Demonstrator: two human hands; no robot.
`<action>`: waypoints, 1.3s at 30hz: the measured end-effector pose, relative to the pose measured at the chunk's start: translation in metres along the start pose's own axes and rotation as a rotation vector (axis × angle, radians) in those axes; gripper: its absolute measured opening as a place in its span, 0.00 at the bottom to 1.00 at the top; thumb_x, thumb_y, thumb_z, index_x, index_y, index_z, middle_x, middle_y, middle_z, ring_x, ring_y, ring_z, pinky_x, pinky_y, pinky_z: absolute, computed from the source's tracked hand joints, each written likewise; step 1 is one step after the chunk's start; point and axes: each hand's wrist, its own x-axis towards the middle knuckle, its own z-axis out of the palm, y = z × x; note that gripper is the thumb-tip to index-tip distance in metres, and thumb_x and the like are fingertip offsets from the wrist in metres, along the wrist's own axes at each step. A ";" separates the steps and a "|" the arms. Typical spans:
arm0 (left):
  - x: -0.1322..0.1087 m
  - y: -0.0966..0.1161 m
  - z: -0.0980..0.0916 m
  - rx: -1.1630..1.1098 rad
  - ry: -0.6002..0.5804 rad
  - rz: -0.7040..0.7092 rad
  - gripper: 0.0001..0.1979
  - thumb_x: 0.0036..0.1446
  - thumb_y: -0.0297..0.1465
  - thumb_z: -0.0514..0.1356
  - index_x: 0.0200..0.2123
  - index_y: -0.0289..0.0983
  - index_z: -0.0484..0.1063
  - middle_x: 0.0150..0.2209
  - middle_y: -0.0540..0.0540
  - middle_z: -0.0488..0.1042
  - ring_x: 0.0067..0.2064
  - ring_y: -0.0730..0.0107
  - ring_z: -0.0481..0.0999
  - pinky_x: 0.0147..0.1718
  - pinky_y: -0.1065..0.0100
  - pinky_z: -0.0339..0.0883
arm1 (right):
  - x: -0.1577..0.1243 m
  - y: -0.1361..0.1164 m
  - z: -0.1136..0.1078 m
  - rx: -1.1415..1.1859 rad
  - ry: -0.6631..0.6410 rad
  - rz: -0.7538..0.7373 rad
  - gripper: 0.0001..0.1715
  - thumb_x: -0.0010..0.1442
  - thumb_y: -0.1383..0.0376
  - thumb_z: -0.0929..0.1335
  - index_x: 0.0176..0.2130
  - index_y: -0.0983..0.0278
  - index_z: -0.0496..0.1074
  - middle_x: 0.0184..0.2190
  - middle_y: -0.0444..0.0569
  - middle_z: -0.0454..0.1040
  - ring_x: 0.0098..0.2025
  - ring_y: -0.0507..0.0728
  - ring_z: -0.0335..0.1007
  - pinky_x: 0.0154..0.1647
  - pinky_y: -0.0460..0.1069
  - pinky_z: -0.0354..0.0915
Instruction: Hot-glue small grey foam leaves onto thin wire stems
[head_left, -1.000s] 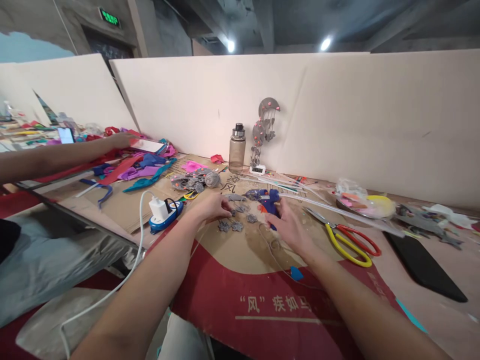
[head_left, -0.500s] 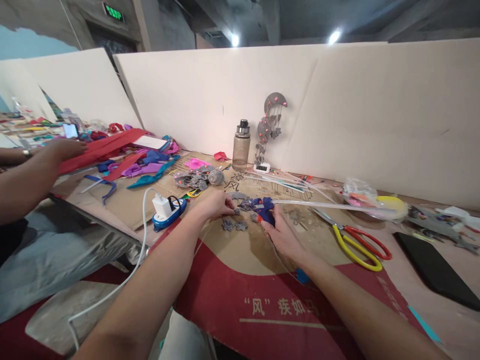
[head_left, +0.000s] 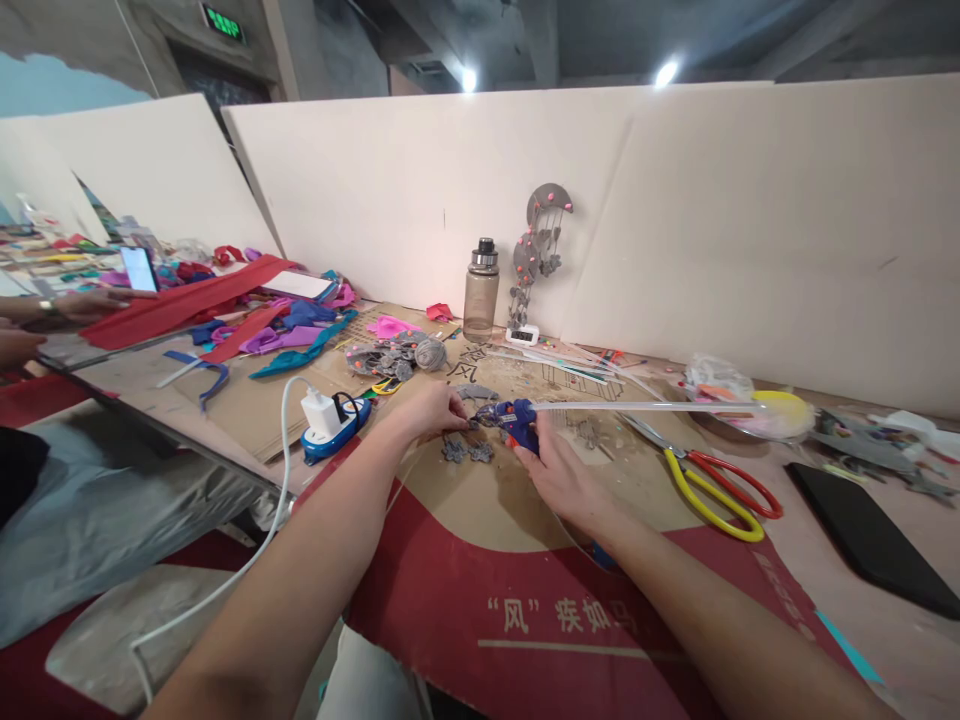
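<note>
My right hand (head_left: 559,473) is closed around the handle of a blue hot glue gun (head_left: 516,417), whose long clear glue stick (head_left: 645,406) trails off to the right. The gun's nozzle points left at small grey felt pieces (head_left: 466,449) lying on the cardboard sheet (head_left: 525,510). My left hand (head_left: 436,408) rests on the cardboard with its fingertips pinching one of these grey pieces, right at the nozzle.
Yellow-and-red scissors (head_left: 712,488) and a black phone (head_left: 874,540) lie to the right. A water bottle (head_left: 480,291) and a grey hanging ornament (head_left: 538,250) stand at the white partition. A charger on a blue power strip (head_left: 330,420) sits left. Another person's hands (head_left: 75,305) work over coloured felt strips.
My right hand has brought the glue gun left and down until its nozzle meets the piece under my left fingers. The other person's arm has drawn back to the far left.
</note>
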 end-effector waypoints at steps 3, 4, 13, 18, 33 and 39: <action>0.000 0.001 0.000 -0.005 -0.007 -0.004 0.08 0.46 0.35 0.67 0.30 0.39 0.82 0.27 0.49 0.80 0.28 0.70 0.74 0.26 0.73 0.61 | 0.001 -0.005 -0.001 -0.015 -0.040 0.029 0.38 0.63 0.54 0.61 0.66 0.68 0.55 0.59 0.64 0.69 0.62 0.68 0.63 0.61 0.63 0.60; -0.001 0.001 0.000 0.000 -0.011 -0.008 0.08 0.46 0.35 0.67 0.30 0.39 0.82 0.28 0.49 0.80 0.28 0.70 0.74 0.26 0.73 0.61 | 0.001 -0.007 -0.002 -0.017 -0.045 0.031 0.37 0.63 0.55 0.61 0.65 0.68 0.56 0.58 0.64 0.69 0.62 0.68 0.64 0.61 0.62 0.61; -0.005 0.009 -0.002 0.034 -0.032 -0.022 0.11 0.46 0.37 0.65 0.31 0.38 0.82 0.28 0.49 0.80 0.29 0.70 0.74 0.25 0.74 0.59 | 0.000 -0.021 -0.010 0.058 -0.133 0.051 0.26 0.64 0.62 0.59 0.59 0.69 0.58 0.49 0.63 0.74 0.54 0.64 0.71 0.55 0.59 0.65; -0.002 0.008 0.002 0.013 -0.048 -0.033 0.10 0.46 0.35 0.64 0.31 0.37 0.82 0.27 0.49 0.80 0.28 0.71 0.74 0.25 0.74 0.59 | 0.000 -0.022 -0.010 0.063 -0.149 0.075 0.23 0.64 0.64 0.60 0.57 0.67 0.59 0.47 0.61 0.75 0.51 0.64 0.73 0.54 0.58 0.65; -0.008 0.019 -0.001 0.034 -0.031 -0.068 0.09 0.46 0.32 0.64 0.31 0.36 0.82 0.26 0.49 0.79 0.28 0.71 0.74 0.25 0.74 0.58 | -0.002 -0.021 -0.011 0.043 -0.113 0.076 0.30 0.64 0.62 0.60 0.62 0.71 0.54 0.56 0.68 0.69 0.59 0.66 0.66 0.58 0.59 0.62; -0.008 0.018 0.000 0.039 -0.038 -0.066 0.09 0.46 0.34 0.64 0.30 0.36 0.82 0.24 0.49 0.77 0.26 0.72 0.71 0.23 0.74 0.57 | 0.000 -0.023 -0.010 0.060 -0.120 0.073 0.27 0.64 0.62 0.60 0.61 0.68 0.56 0.51 0.63 0.74 0.54 0.64 0.71 0.54 0.58 0.65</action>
